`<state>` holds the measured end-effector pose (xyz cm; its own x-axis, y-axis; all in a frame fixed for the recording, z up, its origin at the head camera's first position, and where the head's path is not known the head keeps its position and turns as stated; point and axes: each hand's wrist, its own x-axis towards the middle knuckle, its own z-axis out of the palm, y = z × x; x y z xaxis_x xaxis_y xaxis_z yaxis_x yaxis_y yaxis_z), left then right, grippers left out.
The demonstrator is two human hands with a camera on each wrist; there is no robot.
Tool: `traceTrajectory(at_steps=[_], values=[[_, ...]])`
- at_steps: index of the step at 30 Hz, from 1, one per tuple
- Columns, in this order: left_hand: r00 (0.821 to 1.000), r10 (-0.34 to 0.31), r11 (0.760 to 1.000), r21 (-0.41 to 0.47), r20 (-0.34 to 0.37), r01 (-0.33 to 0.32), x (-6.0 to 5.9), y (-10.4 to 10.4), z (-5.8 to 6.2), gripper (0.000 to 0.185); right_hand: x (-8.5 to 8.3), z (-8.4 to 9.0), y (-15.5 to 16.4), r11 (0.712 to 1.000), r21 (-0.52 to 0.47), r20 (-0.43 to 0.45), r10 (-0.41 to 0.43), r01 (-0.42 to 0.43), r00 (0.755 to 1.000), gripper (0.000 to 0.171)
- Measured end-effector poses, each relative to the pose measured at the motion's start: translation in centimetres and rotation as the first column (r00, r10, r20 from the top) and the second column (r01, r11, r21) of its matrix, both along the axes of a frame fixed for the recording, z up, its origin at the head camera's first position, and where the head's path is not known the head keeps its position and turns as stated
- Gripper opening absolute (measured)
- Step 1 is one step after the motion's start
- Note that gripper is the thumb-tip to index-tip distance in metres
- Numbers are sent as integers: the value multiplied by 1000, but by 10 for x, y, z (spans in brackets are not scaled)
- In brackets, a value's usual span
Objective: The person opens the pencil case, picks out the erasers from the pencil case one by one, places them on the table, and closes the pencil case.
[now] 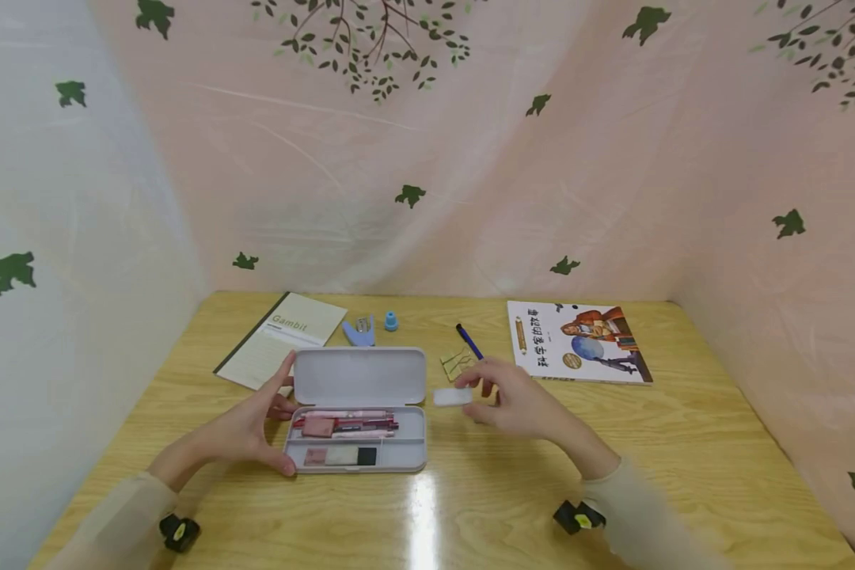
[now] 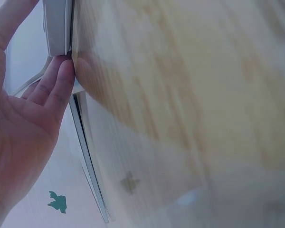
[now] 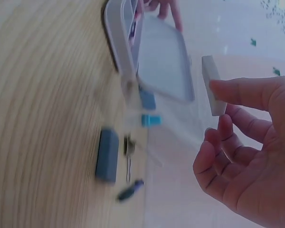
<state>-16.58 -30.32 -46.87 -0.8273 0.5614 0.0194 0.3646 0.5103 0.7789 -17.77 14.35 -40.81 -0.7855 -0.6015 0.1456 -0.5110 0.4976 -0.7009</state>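
- The right hand [image 1: 516, 404] pinches a small white eraser [image 1: 452, 397] between thumb and fingers [image 3: 237, 92], holding it in the air just right of the open pencil case [image 1: 359, 423]; the remaining fingers are loosely curled below it.
- In the right wrist view the eraser [image 3: 211, 84] stands clear of the surface, with the case lid [image 3: 164, 64] behind it.
- The left hand [image 1: 249, 427] cups the left end of the pencil case, fingers relaxed and spread: the thumb is at the front corner of the tray, the fingertips [image 2: 61, 78] touch the left edge of the raised lid [image 1: 359, 376].
- The pencil case lies on the wooden surface [image 1: 470, 507], its lid tilted up at the back. The rear compartment holds pink pens and a pink block; the front compartment holds a pink, a white and a black piece side by side.
- Behind the left hand lies a pale notebook [image 1: 281, 340] marked "Gambit".
- Behind the case are a blue clip-like item [image 1: 359, 332] and a small blue cap-shaped thing [image 1: 391, 321].
- Near the right hand are a dark blue pen [image 1: 469, 340] and a small heap of thin metal clips [image 1: 457, 362].
- At the back right lies a picture book [image 1: 577, 340], well apart from the case.
- A pale printed cloth [image 1: 427, 158] with leaves hangs around the surface.
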Motion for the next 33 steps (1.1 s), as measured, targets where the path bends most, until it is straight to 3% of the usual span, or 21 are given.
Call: traceTrajectory(at_steps=[7, 14, 21, 33], values=[[1000, 4, 1000, -2, 6, -4, 1, 0, 0, 149, -2, -6, 57, 996, 31, -12, -88, 89, 996, 25], [1000, 13, 1000, -12, 22, -13, 1, 0, 0, 149, -5, -23, 94, 988, 86, 62, -130, 125, 990, 25], [999, 19, 1000, -20, 38, -18, 2, 1, 3, 149, -10, -38, 108, 989, 85, 165, -133, 120, 977, 28], [999, 20, 1000, -25, 35, -19, 2, 2, 3, 149, -15, -50, 110, 988, 110, 188, -127, 108, 974, 26]])
